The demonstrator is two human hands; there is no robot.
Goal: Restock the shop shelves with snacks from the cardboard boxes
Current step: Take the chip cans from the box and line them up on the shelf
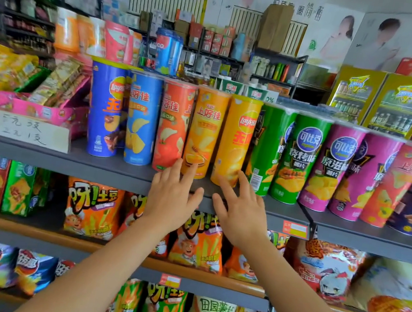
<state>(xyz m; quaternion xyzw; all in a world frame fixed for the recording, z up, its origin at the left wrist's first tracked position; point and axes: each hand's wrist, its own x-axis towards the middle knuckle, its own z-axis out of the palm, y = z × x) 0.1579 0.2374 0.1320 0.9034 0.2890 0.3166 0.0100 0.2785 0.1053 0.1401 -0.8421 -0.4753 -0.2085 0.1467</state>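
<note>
Grey metal shelving (pixel 115 172) was what the whole scene was built around, three tiers of it packed with snacks. Along the top tier a long row of tall crisp tubes was lined up upright, side by side: blue ones on the left, then a red-orange tube (pixel 173 126), an orange tube (pixel 204 133) and a yellow tube (pixel 237 140), with green tubes (pixel 300 158) and pink tubes (pixel 334 166) carried on to the right. A pink display box (pixel 41 109) of small packets was parked at the left end, with a handwritten price card (pixel 32 131) propped against it. Orange snack bags (pixel 93 209) were stacked on the tier below.

Both arms were stretched up to the top tier's front edge. The left hand (pixel 171 199) was kept flat and loose, fingers straight, with the fingertips (pixel 188 170) laid at the base of the orange tube, right by the red-orange one. The right hand (pixel 240 212) was likewise spread out and relaxed, its fingertips just at the foot of the yellow tube, next to the first green one. Nothing was gripped by either hand. The two hands were held just beside each other, thumbs nearly meeting over the shelf edge.
</note>
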